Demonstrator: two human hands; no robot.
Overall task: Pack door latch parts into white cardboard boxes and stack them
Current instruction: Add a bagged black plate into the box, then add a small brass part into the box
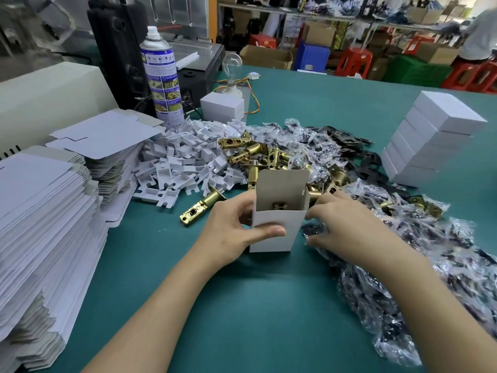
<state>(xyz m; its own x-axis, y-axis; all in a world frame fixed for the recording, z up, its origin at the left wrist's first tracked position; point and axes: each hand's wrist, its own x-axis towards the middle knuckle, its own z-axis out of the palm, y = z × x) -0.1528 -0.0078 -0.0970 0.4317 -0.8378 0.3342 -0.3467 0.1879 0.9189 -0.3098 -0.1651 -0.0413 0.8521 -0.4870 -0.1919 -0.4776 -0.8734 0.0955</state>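
A small white cardboard box point(274, 227) stands upright on the green table point(242, 305), its top flap open, with a brass latch part point(279, 205) showing inside. My left hand point(231, 230) grips the box, thumb across its front. My right hand point(338, 227) reaches into a heap of clear plastic bags point(419, 238) just right of the box and pinches a bag holding dark parts. Behind the box lies a pile of brass door latches point(255, 152). One loose latch point(199, 207) lies left of the box. Closed white boxes point(430, 138) are stacked at the right.
Piles of flat white box blanks point(40, 211) fill the left side. White cardboard inserts point(185, 157) are heaped behind them. A spray can point(161, 76), a light bulb point(231, 65) and two small white boxes point(223, 106) stand further back. Black plates point(347, 141) lie among the bags.
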